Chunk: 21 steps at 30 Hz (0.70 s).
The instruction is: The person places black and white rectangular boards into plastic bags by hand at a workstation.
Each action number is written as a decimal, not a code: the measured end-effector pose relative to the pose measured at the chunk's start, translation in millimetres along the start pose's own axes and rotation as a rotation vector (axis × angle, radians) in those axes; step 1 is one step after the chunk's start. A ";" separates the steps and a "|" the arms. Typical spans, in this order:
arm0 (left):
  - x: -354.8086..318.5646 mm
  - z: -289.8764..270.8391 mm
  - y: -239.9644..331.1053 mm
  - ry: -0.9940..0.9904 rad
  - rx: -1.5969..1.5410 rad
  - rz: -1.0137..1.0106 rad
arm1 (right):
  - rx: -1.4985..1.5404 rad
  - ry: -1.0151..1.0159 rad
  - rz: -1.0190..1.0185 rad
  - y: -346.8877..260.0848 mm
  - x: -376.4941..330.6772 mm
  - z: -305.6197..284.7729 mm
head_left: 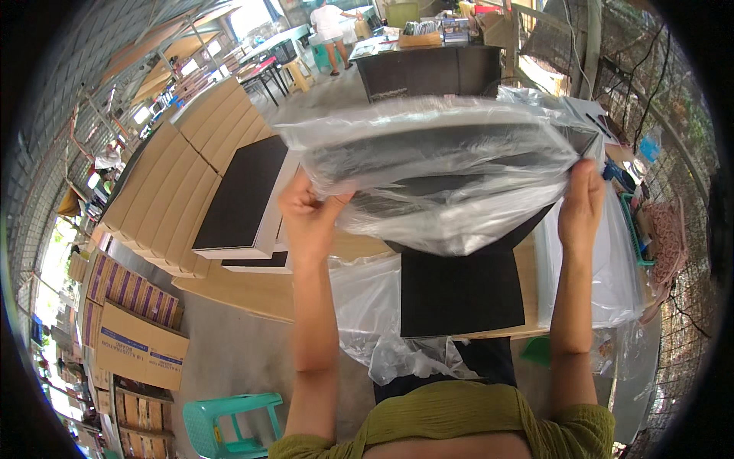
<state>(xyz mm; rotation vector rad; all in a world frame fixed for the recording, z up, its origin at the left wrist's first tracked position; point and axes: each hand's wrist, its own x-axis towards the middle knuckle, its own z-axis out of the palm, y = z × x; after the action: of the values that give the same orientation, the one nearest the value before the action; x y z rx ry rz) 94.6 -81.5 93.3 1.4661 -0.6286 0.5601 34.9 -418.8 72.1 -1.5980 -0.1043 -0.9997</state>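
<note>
A clear plastic bag [459, 164] is stretched between my two hands above the table. My left hand [310, 214] is closed on its left side, thumb against fingers. At the bag's right corner my right hand [582, 200] pinches the film. Dark board shows through the bag; I cannot tell whether it is inside or behind. Below, close to my body, a black board [462, 294] lies flat at the table's front edge. Crumpled clear plastic [367, 302] spreads beside it on the left and hangs over the edge.
Black-topped white boxes [241, 195] and long rows of brown cardboard [164, 195] stand at left. Flat clear bags [600, 264] lie at right, near a green basket [634, 229]. A green stool [233, 421] is on the floor. Far off, a person [329, 27] stands by tables.
</note>
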 end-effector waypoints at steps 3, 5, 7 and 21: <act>-46.5 -10.9 -67.9 0.136 0.084 -0.172 | -0.098 -0.021 0.031 33.9 -33.4 -6.8; -75.8 2.5 -93.0 0.231 0.172 -0.088 | 0.030 -0.024 0.247 27.5 -52.9 8.3; -84.2 17.6 -89.6 0.170 0.270 -0.002 | -0.129 0.130 0.157 36.5 -49.6 21.0; -150.2 12.3 -54.8 -0.296 0.607 -0.359 | -0.486 -0.424 0.172 66.6 -104.6 -13.3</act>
<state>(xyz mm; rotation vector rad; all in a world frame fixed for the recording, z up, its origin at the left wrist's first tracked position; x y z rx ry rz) 23.3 -90.9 -50.0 2.2068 -0.4169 0.2557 -0.3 -404.3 -46.6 -2.2100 -0.0104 -0.5615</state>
